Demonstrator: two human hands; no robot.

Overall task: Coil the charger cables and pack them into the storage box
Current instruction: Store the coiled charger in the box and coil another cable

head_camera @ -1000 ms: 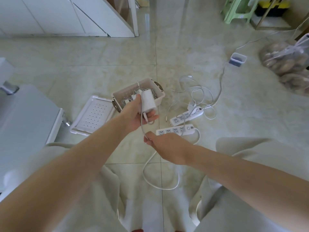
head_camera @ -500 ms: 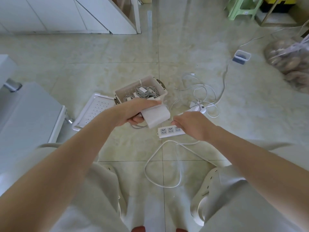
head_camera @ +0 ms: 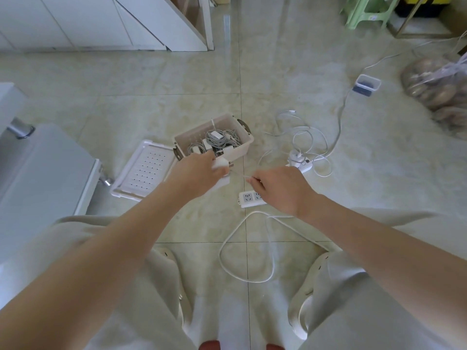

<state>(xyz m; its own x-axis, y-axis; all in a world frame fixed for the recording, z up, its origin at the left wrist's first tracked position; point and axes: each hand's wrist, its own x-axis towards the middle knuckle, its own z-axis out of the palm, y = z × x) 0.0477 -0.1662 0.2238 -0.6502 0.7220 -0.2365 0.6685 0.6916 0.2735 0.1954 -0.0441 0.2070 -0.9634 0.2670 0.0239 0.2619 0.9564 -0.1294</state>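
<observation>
Left hand (head_camera: 197,174) grips white charger brick (head_camera: 219,163) just in front of storage box (head_camera: 241,147). Right hand (head_camera: 280,189) pinches its cable (head_camera: 238,174) near box front corner. Coiled chargers (head_camera: 218,138) inside box. Lid (head_camera: 149,170) beside box.

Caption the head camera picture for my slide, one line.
Person's left hand holds a white charger brick by the storage box while right hand pinches its cable.

Readable text: none anywhere in view.
Charger (head_camera: 219,163), centre: white casing blurred, any print illegible.
Power strip (head_camera: 249,198), near centre: socket face too small for markings to be read.
Second power strip (head_camera: 303,165), right of centre: a dark spot on its top, unreadable.
</observation>
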